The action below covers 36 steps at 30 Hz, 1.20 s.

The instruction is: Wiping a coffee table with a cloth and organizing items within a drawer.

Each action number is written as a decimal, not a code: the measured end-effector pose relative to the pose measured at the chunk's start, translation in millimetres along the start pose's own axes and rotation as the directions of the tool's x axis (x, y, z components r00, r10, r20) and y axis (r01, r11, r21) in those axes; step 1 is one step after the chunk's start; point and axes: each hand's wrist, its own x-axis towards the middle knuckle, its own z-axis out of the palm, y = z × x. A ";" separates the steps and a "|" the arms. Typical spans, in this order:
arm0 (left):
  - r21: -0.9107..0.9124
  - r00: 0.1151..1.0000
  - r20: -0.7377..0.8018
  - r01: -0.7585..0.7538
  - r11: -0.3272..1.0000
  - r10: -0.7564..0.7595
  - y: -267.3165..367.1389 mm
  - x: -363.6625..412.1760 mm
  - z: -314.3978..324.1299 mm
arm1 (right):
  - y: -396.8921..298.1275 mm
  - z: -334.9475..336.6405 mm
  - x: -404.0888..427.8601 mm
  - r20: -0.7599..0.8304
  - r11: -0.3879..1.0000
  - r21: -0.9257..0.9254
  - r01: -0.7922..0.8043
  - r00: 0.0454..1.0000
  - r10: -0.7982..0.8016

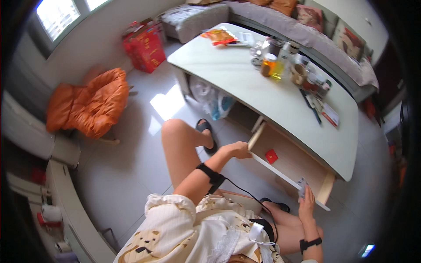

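Observation:
A wooden drawer [289, 154] stands pulled out from the white coffee table [263, 95]. My left hand [241, 150] is at the near left corner of the drawer, its fingers around the edge of the white front. Inside the drawer lies a small red envelope [271, 156]. At the drawer front's right part, my right hand [306, 200] holds a small greyish item [302, 186] that I cannot make out, raised at the rim. Black straps go around both my forearms.
Bottles and jars [283, 62] crowd the tabletop, with an orange snack packet [219, 36] at its far left. Plastic bags [213, 98] fill the open shelf below. An orange padded chair [90, 102] and a red gift bag [144, 46] stand left; a sofa [306, 39] runs behind.

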 end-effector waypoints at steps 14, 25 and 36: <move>-0.035 0.982 -0.191 -0.020 0.999 0.013 18.3 -12.8 4.0 | -52.9 31.0 35.9 0.058 0.944 -0.250 0.218 0.976 -0.210; -0.138 0.959 -0.256 0.088 0.987 -0.121 17.0 14.6 19.6 | -148.9 80.5 135.2 0.288 0.894 -0.033 0.447 0.861 -0.419; -0.049 0.980 -0.200 -0.031 0.998 0.020 16.4 30.8 27.7 | -87.2 36.3 73.0 0.210 0.936 -0.025 0.352 0.917 -0.340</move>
